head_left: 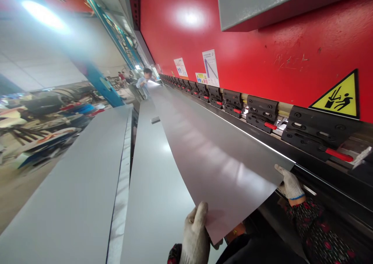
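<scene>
A long grey metal sheet (210,151) stretches from me along the front of a red press brake (247,58). My left hand (196,231), in a white knit glove, is closed on the sheet's near left corner, thumb on top. At the near right corner, my gloved right hand (290,182) grips the edge with its thumb above and the other fingers hidden underneath. The sheet's right edge lies along the machine's dark lower beam (326,178), under the row of black tool clamps (262,110). The middle of the sheet sags slightly.
Another person (145,79) stands at the sheet's far end. More flat grey sheets (148,178) lie in a stack below, and a wide one (78,178) lies further left. Red clamp levers (339,154) stick out on the right. Blurred clutter (43,128) covers the floor at left.
</scene>
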`<state>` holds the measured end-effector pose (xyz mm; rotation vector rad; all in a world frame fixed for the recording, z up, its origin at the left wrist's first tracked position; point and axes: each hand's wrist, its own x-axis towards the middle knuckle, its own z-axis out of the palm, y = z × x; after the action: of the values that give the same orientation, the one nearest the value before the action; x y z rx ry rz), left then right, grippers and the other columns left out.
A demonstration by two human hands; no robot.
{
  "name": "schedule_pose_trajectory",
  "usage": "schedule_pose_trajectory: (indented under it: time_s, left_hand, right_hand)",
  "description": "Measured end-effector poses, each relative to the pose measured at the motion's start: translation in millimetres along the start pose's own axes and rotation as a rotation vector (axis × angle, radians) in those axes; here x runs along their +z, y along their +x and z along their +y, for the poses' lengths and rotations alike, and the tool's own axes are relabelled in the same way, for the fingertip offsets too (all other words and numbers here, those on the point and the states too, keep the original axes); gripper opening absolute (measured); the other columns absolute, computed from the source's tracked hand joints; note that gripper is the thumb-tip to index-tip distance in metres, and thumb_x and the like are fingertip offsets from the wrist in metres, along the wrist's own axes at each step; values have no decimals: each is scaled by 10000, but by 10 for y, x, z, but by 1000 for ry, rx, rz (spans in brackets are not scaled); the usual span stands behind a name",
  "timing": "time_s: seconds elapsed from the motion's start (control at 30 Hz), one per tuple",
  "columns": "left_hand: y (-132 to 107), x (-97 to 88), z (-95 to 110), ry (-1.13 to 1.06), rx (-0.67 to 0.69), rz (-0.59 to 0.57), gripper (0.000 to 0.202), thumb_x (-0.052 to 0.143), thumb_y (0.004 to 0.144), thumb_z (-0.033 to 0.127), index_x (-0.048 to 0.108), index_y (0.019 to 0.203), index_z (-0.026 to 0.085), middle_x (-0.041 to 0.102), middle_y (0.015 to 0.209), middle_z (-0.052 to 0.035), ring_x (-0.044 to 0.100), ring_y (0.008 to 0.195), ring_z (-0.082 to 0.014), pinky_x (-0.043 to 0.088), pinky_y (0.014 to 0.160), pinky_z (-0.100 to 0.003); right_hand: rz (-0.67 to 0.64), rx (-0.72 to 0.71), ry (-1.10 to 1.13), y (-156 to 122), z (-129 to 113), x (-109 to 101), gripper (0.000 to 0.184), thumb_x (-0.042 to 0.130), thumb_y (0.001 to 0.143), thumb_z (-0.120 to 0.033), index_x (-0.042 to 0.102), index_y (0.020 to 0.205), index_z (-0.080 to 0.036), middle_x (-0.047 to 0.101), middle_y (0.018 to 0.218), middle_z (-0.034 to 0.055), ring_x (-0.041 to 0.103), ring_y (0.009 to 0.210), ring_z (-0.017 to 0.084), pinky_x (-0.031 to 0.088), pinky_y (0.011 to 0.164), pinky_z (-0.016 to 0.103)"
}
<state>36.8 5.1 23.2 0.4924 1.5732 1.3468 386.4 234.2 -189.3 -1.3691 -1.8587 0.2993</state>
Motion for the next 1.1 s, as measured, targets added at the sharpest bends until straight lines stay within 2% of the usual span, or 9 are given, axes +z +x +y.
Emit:
schedule_pose_trajectory:
  time_s: [0.17, 0.33, 0.53, 0.67, 0.8, 0.9, 1.0, 1.07, 1.1]
  left_hand:
    - [4, -55, -26, 39, -3, -56, 591, 558, 855, 652, 707, 858, 80, 543, 356, -57, 472, 295, -167, 348, 325, -244]
    - [60, -135, -142, 15, -28, -119, 590, 602, 854, 642, 698, 965, 71, 535, 373, -15, 492, 305, -176, 379, 321, -255]
    - [36, -268, -210, 9, -89, -183, 668, 681, 798, 683, 714, 1071, 73, 625, 488, -33, 506, 331, -170, 386, 325, -271]
    - [-85, -295, -137, -25, -40, -261, 608, 696, 803, 623, 728, 1072, 79, 670, 583, -54, 547, 415, -164, 392, 374, -259]
    - [-166, -185, 27, -33, 116, -346, 396, 680, 807, 454, 750, 963, 96, 701, 671, -68, 631, 602, -183, 501, 556, -272]
    - [-173, -79, 149, 9, 166, -364, 318, 607, 833, 367, 747, 925, 97, 709, 693, -63, 623, 613, -162, 516, 625, -271]
    - [-168, -14, 203, 26, 167, -380, 358, 529, 844, 356, 739, 957, 89, 682, 629, -50, 561, 479, -145, 478, 519, -273]
    - [-165, -1, 195, 27, 138, -406, 398, 506, 846, 390, 732, 954, 81, 654, 576, -51, 513, 406, -153, 411, 421, -276]
    - [-163, -3, 181, 17, 138, -417, 398, 514, 842, 395, 732, 947, 79, 661, 588, -59, 524, 420, -158, 410, 423, -278]
  right_hand:
    - [-41, 17, -63, 8, 24, -28, 776, 642, 556, -192, 707, 1324, -104, 702, 1361, 167, 684, 1246, 361, 517, 1151, 482]
    - [-17, 82, -14, 30, -43, -80, 760, 657, 546, -237, 724, 1293, -119, 725, 1322, 161, 685, 1238, 366, 496, 1162, 506]
    - [67, 274, 296, 108, -255, -154, 622, 709, 457, -221, 785, 1070, -150, 767, 1223, 126, 682, 1213, 376, 474, 1187, 498]
    - [124, 383, 438, 220, -382, -198, 511, 781, 518, -253, 773, 1021, -162, 769, 1169, 140, 685, 1192, 372, 540, 1112, 482]
    - [149, 332, 432, 342, -430, -309, 444, 787, 587, -292, 752, 1012, -169, 752, 1179, 166, 614, 1307, 405, 516, 1132, 514]
    - [146, 274, 437, 420, -438, -381, 377, 751, 658, -374, 729, 996, -208, 764, 1115, 136, 652, 1249, 400, 567, 1051, 546]
    - [135, 223, 427, 481, -430, -375, 320, 680, 742, -455, 702, 978, -239, 776, 957, 78, 727, 1072, 346, 629, 923, 520]
    - [124, 137, 364, 505, -402, -350, 317, 657, 753, -471, 689, 968, -241, 768, 893, 68, 733, 1036, 338, 637, 896, 512]
    - [116, 94, 329, 509, -378, -341, 322, 658, 743, -468, 686, 967, -238, 766, 886, 74, 730, 1047, 344, 634, 909, 518]
